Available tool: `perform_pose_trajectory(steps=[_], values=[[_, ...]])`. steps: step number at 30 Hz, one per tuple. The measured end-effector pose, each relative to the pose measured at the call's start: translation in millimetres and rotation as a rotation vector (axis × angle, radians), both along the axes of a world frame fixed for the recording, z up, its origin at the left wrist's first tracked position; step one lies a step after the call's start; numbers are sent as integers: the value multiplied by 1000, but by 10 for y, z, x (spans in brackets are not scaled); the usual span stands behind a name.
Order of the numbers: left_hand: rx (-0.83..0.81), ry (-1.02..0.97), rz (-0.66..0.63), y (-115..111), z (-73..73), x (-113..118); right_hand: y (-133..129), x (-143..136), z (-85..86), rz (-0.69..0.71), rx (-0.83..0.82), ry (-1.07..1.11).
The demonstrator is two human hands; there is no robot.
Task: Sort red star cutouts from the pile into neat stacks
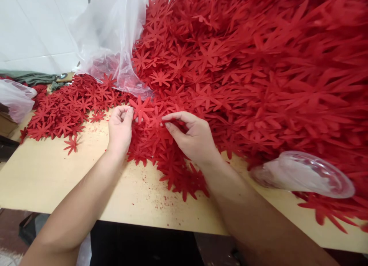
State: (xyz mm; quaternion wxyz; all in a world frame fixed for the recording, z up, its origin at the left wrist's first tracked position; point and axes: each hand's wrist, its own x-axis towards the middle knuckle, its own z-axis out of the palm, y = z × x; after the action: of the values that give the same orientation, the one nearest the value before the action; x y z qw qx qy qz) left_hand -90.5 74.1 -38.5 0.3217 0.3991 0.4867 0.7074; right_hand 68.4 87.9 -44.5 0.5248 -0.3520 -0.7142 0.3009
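My left hand [122, 124] is closed, its thumb and fingers pinching the edge of a red flower-shaped cutout [141, 109]. Just to the right, my right hand [191, 135] pinches with thumb and forefinger at the tip of a second red cutout [155, 119]. The two cutouts lie side by side or slightly overlapping between my hands. Under and behind them spreads a large heap of similar red cutouts [209, 55], which hides where some petals end.
A smaller heap of red cutouts [66, 108] lies at the left. A clear plastic bag [115, 39] stands behind. On the right, a clear plastic container [310, 174] lies on the wooden table [129, 200]. Another plastic bag [17, 99] is at the far left.
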Motion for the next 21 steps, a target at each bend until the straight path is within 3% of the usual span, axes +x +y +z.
perform_pose_trajectory(steps=[10,15,21], values=[[-6,145,-86,33,-98,2,13,63,67,-146,-22,78],[-23,205,-166,-62,-56,106,-74,-27,69,23,-63,83],[-55,99,-232,-126,14,207,-84,-94,11,115,-108,100]])
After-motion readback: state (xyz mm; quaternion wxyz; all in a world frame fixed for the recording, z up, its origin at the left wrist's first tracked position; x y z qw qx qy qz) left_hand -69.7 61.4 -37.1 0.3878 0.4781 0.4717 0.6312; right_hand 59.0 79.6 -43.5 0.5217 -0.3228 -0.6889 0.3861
